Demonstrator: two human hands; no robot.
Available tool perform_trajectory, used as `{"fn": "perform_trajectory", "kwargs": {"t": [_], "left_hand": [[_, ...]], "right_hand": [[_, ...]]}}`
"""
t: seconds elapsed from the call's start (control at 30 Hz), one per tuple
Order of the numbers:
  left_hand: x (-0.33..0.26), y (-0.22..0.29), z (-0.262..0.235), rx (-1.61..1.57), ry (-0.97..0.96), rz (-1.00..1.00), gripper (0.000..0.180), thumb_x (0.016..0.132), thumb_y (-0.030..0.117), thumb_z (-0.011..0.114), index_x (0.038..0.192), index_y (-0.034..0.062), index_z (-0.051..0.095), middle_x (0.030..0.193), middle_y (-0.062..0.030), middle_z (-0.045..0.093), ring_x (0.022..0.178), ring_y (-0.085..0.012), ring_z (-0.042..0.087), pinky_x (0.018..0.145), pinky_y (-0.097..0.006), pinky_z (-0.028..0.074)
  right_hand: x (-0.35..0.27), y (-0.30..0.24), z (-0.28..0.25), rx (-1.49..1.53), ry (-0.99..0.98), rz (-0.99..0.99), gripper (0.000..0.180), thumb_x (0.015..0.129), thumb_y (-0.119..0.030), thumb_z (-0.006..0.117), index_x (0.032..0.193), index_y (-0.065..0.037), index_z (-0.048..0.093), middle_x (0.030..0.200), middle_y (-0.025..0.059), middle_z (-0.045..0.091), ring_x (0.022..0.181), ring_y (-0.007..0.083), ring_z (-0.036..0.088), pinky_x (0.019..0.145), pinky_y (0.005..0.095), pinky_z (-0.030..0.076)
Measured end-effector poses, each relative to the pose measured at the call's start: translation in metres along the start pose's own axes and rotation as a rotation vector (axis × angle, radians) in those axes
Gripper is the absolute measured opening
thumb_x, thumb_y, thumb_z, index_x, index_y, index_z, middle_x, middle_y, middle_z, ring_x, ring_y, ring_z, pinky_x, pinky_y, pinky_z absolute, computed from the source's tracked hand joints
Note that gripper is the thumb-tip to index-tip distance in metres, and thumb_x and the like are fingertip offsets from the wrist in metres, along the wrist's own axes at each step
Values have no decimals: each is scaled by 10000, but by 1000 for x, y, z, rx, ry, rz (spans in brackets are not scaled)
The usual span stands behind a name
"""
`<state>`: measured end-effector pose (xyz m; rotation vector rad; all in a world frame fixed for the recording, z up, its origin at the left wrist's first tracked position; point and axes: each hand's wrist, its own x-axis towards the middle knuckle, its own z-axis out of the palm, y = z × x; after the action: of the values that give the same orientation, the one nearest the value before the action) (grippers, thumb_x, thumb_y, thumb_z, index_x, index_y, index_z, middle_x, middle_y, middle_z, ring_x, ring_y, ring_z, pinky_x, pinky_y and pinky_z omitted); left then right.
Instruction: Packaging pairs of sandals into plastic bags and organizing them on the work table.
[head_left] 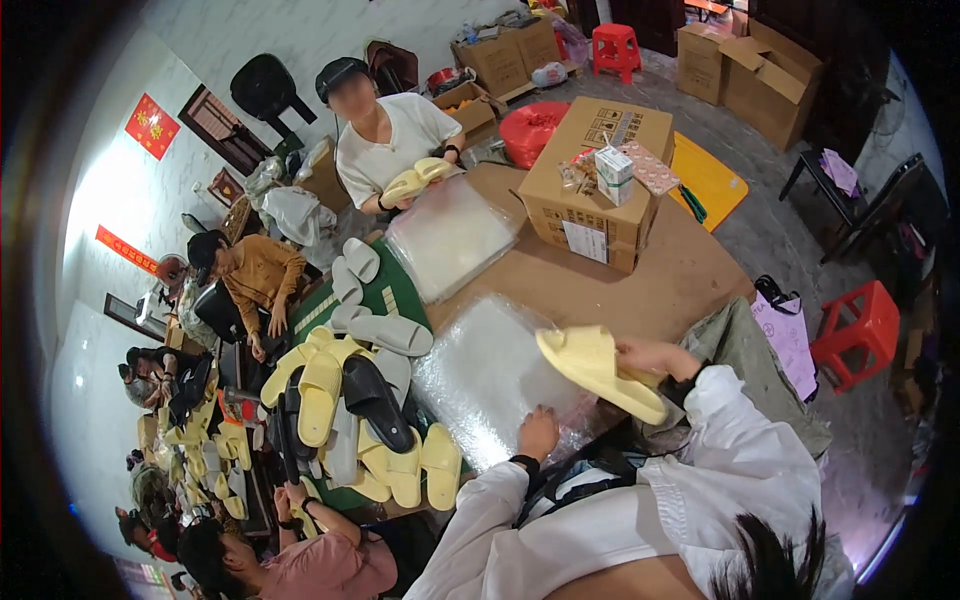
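My right hand (648, 359) grips a pale yellow slipper (602, 380) above the near right part of the table. Another bit of yellow shows by my fingers; whether it is a second slipper I cannot tell. Lower down, my left hand (539, 432) rests with curled fingers on the near right part of a stack of clear plastic bags (490, 370), seemingly closed on the film. To the left lies a pile of slippers in yellow, grey and black, among them a black slipper (378, 402) and a yellow slipper (441, 466).
A carton (598, 190) with a small white box (613, 175) on top stands at the table's far side. Across from me a person (392, 140) holds yellow slippers near another bag stack (450, 238). A person in pink (325, 570) works at the left. Red stools (856, 335) stand right.
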<state>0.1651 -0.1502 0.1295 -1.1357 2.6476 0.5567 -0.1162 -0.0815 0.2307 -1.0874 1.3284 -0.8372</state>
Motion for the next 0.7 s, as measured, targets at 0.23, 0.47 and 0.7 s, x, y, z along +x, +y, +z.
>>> {"fn": "perform_trajectory", "kwargs": {"t": [0.23, 0.47, 0.7], "left_hand": [[-16, -17, 12, 73, 65, 81, 326, 812, 226, 474, 1089, 71, 545, 1188, -158, 486, 1002, -317, 524, 793, -433, 467], [-14, -28, -25, 137, 156, 148, 153, 757, 95, 459, 821, 55, 593, 836, -126, 581, 758, -312, 578, 678, -415, 483], [-7, -42, -42, -297, 183, 77, 257, 887, 203, 384, 884, 42, 584, 845, -193, 606, 785, -375, 575, 685, -466, 459]], "right_hand": [[76, -141, -4, -30, 553, -148, 393, 822, -190, 541, 1147, 26, 503, 1125, 157, 564, 997, 201, 538, 867, 304, 400], [62, -71, -13, -76, 172, -121, 318, 843, -179, 527, 1103, 2, 552, 1045, 79, 601, 931, 150, 536, 801, 287, 420], [-50, 19, -7, -74, -374, 257, 344, 764, -99, 614, 1088, 5, 564, 991, 4, 610, 876, 91, 513, 777, 239, 413]]}}
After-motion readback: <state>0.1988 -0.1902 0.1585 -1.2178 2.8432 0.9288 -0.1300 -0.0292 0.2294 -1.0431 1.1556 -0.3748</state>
